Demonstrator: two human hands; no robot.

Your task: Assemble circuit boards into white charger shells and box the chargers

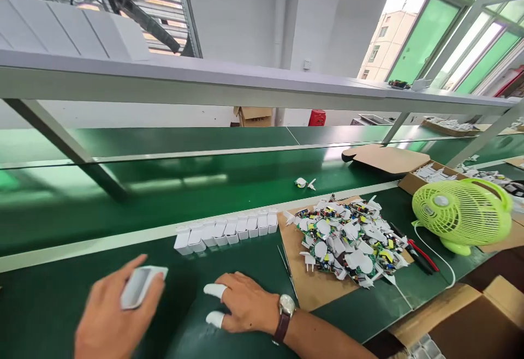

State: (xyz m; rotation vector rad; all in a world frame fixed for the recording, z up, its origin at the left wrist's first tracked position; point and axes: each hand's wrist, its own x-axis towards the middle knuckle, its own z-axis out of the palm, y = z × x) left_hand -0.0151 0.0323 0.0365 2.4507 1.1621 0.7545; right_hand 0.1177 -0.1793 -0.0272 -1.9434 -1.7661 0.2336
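Note:
My left hand [118, 304] grips a small white plastic housing [142, 287] between thumb and fingers, its hollow grey side facing up; the hand is slightly blurred. My right hand [245, 301] hovers over or rests on the green tabletop, holding nothing, with white finger cots on thumb and forefinger, which are spread apart. Beyond both hands, several white housings [219, 231] stand in a row along the pale strip. Tweezers [287, 269] lie to the right of my right hand, at the edge of a brown cardboard sheet [305, 288].
Small circuit boards with white plastic parts [347, 239] are heaped on the cardboard. Red-and-black pliers [421, 255] and a lime-green fan [462, 214] stand right of it. An open carton [470, 321] is at lower right. A shelf [245, 83] crosses above the bench.

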